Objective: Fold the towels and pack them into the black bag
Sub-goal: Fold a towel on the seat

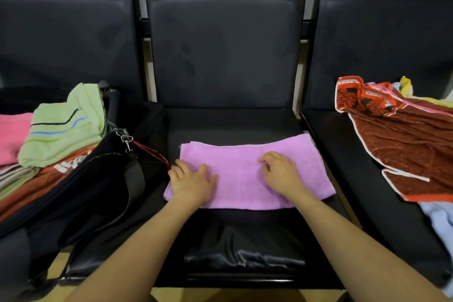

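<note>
A folded purple towel (242,169) lies flat on the middle black seat (230,120). My left hand (192,182) rests on its left end, fingers curling over the edge. Palm down on the towel's right half sits my right hand (280,174), its fingers bent loosely. The black bag (98,179) lies open on the left seat, its strap (133,186) trailing toward me. Inside it are folded towels: a light green striped one (66,125) on top, a pink one (12,137) and a rust-red one (36,189).
Unfolded towels are heaped on the right seat: a red-brown patterned one (402,140), a pale blue one (438,218), a yellow one (407,83) behind. Black seat backs (223,51) rise behind. A metal clip (125,138) hangs on the bag.
</note>
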{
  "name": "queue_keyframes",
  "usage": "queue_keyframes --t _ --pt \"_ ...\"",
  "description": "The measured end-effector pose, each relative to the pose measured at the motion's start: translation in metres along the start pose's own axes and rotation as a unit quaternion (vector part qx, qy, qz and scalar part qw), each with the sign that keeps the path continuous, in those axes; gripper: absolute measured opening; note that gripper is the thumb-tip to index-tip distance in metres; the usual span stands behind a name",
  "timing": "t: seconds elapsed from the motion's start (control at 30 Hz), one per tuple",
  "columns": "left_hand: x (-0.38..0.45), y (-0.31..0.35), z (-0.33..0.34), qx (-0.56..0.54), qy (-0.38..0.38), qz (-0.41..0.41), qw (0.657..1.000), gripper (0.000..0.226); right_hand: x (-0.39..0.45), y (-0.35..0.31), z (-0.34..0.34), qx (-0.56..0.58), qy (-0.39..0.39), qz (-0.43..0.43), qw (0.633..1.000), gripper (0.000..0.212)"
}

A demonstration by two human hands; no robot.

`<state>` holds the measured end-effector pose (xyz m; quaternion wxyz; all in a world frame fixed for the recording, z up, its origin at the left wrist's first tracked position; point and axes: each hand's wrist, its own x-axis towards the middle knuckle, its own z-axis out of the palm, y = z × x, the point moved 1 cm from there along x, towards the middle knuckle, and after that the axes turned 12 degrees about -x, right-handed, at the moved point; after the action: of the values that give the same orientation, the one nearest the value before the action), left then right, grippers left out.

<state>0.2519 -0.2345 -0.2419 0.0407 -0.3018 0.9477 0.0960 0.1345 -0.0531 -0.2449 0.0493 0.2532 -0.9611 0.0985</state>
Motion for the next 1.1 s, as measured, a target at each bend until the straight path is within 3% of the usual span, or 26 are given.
queue_keyframes --t 0.1,0.2,0.33,0.5,0.6,0.7,0.8,0.97,1.1 --pt "-0.009 0.003 0.0 -0.016 0.05 0.004 0.999 0.041 -0.004 -0.002 -0.007 -0.033 0.011 0.032 0.999 0.028" --pt "-0.008 -0.003 0.002 -0.003 0.116 -0.002 0.993 0.049 -0.012 -0.004 -0.003 -0.086 0.017 0.009 0.996 0.027" --pt "-0.002 -0.006 0.002 -0.008 0.098 -0.005 0.995 0.054 -0.017 -0.003 -0.001 -0.123 0.024 -0.015 0.992 0.036" --pt "0.005 -0.006 0.001 -0.088 0.077 0.052 0.992 0.035 -0.018 -0.008 0.008 -0.203 -0.133 -0.058 0.968 0.063" --pt "0.004 -0.007 -0.015 -0.184 0.082 0.074 0.977 0.033 -0.018 -0.008 0.009 -0.207 -0.168 -0.061 0.962 0.065" --pt "0.001 -0.009 -0.034 -0.196 0.086 0.083 0.973 0.038 -0.015 -0.02 0.012 -0.198 -0.193 -0.062 0.959 0.067" --pt "-0.001 -0.012 -0.049 -0.135 0.119 0.119 0.976 0.044 -0.012 -0.043 0.02 -0.164 -0.22 -0.061 0.96 0.068" --pt "-0.007 -0.012 -0.067 -0.122 0.158 0.167 0.966 0.042 -0.01 -0.078 0.029 -0.034 -0.229 -0.075 0.97 0.066" --pt "-0.008 -0.006 -0.062 -0.182 0.171 0.198 0.948 0.041 -0.007 -0.082 0.018 0.201 -0.119 -0.034 0.972 0.042"
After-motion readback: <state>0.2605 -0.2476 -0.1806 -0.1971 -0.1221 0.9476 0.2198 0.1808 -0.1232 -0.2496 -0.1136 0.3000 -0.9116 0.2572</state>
